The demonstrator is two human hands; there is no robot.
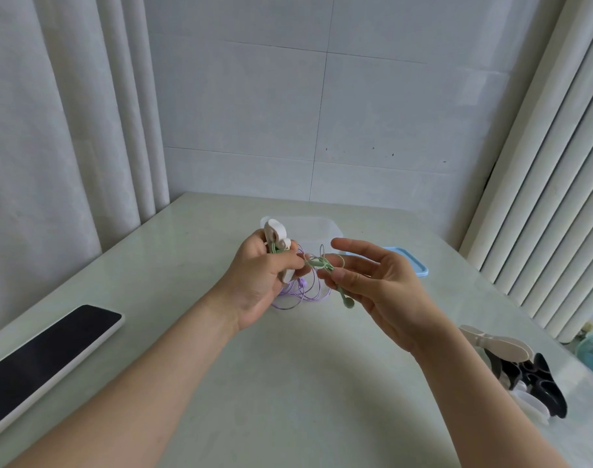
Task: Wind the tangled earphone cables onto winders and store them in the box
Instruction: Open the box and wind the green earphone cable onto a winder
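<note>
Bare from the bottom edge, the left forearm (146, 376) and right forearm (484, 400) converge above a pale, glossy table (288, 383). At far left a curtain (52, 130) hangs in pale folds; below it a dark-screened phone (49, 359) in a white case lies flat on the table, well apart from the hands.

The left hand (259, 282) is raised above the table centre, fingers curled round a cream winder (277, 233), whose rounded lobes stand out above the fist. The green earphone cable (318, 263), thin and pale mint, runs from the winder across the gap between the hands in a loose knot of loops. One green earbud (348, 302) hangs below the right thumb. Under and behind the hands, a purple cable (302, 293) lies in tangled loops on the table.

The right hand (372, 282) is turned palm up, with long fingers mostly extended. Its thumb pinches the green strand against a finger.

Behind the hands stands a clear plastic box (317, 231). Its blue lid (413, 265) lies just beside it to the right. Near the right table edge sit spare winders (531, 373), white and black, heaped together. A grey tiled wall (322, 113) closes the background, and a white ribbed radiator (551, 197) fills the right side.
</note>
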